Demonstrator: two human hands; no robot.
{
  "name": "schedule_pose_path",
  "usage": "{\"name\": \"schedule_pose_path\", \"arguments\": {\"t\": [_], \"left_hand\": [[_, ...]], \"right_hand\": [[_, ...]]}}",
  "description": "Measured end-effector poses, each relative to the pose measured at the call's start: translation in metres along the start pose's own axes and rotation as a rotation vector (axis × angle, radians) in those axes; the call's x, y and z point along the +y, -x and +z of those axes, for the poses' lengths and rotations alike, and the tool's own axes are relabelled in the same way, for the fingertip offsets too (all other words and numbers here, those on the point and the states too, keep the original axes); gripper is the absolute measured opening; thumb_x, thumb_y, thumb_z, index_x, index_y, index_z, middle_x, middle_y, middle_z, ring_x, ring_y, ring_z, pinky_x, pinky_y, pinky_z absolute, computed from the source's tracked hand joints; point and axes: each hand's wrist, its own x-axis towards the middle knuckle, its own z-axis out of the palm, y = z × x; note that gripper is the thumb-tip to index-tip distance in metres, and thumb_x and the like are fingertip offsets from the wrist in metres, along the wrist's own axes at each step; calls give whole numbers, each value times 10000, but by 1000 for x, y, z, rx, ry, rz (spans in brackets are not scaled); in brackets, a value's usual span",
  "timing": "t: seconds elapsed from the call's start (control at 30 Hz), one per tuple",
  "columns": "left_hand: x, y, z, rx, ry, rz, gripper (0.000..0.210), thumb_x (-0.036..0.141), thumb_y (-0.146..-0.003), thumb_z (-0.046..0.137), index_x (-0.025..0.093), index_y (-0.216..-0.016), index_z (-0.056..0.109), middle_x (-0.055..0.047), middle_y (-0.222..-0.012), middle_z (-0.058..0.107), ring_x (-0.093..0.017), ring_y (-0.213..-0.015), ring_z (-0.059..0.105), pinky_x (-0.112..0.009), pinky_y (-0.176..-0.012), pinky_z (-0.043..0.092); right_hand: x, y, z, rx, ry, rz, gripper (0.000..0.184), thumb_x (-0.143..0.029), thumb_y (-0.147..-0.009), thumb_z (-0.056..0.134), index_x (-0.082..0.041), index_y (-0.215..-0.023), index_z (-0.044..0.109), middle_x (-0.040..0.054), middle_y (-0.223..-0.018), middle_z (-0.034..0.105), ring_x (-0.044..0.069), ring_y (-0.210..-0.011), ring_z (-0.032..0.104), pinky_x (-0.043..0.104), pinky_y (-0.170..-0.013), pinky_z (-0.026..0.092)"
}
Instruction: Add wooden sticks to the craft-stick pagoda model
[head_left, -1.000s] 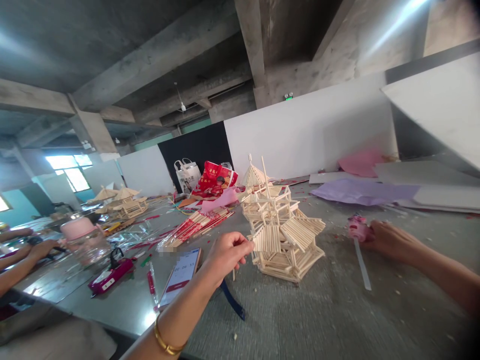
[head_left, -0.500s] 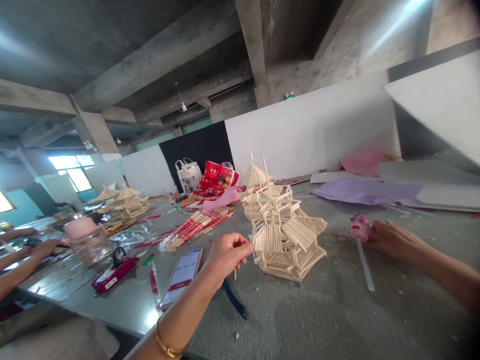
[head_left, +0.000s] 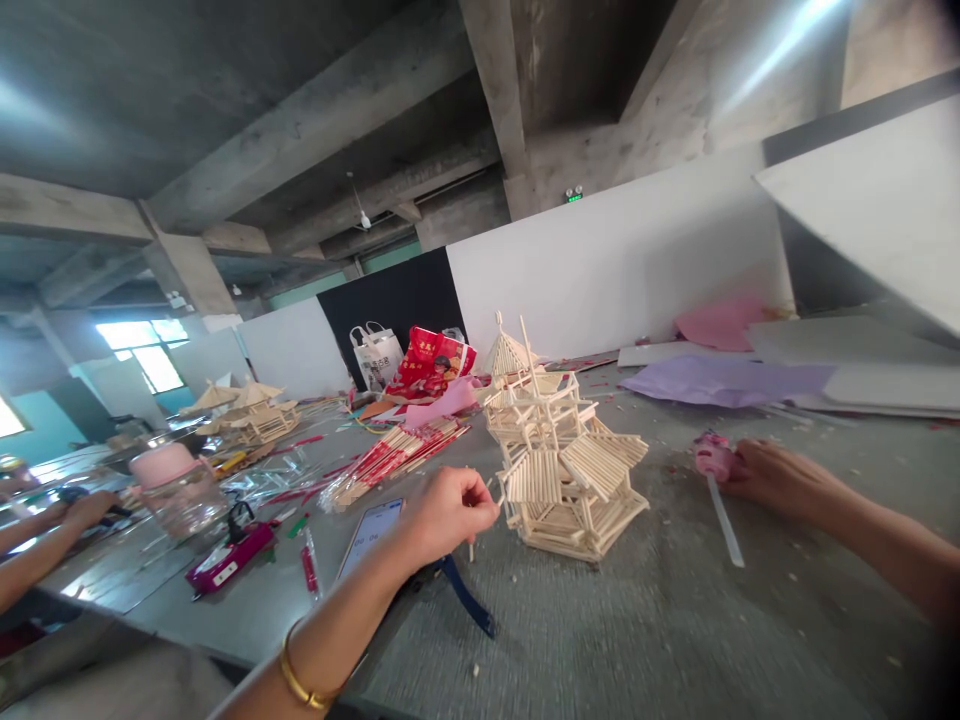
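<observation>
A tiered pagoda model (head_left: 564,462) built of thin wooden sticks stands on the grey table (head_left: 637,640). My left hand (head_left: 448,516) pinches a small wooden stick (head_left: 471,546) just left of the model's lower roof edge. My right hand (head_left: 772,478) rests on the table to the model's right, closed on a pink glue gun (head_left: 714,456) with a white glue stick (head_left: 725,522) trailing toward me.
A phone (head_left: 367,528), a dark blue tool (head_left: 465,597) and a magenta device (head_left: 229,556) lie left of my hand. Bundled chopsticks (head_left: 397,452), a pink-lidded jar (head_left: 174,486), other stick models (head_left: 251,410), bags and paper sheets (head_left: 720,380) fill the table. Another person's arms (head_left: 45,530) are at far left.
My left hand has dropped slightly and edged toward me, partly covering the phone. The view shifted a little. The right hand stays put.
</observation>
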Motion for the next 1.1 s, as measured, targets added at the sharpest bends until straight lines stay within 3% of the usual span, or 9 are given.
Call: {"name": "schedule_pose_path", "arguments": {"t": [0.2,0.53,1.1], "left_hand": [[5,-13,-8,-143,15,-56,129,288,-629,621,165,-615,586,39,-519,580,-81,-426,490,-191,-396,301],[10,-22,-16,-284,1,-74,115,261,-646,608,151,-615,609,16,-569,621,-62,-423,496,-167,-369,305],[17,-41,-30,-487,-63,-95,94,235,-633,624,157,-582,608,4,-589,663,-56,-411,517,-146,-335,290]], "right_hand": [[-3,1,-4,-71,36,-21,323,-549,-706,433,-259,-660,300,76,-735,528,285,-730,559,378,-650,388],[-11,2,-15,-142,51,-10,302,-531,-713,426,-249,-667,328,90,-761,537,287,-759,558,367,-651,379],[-6,3,-13,-109,20,14,355,-587,-673,454,-248,-635,359,60,-717,539,259,-699,553,349,-635,378]]}}
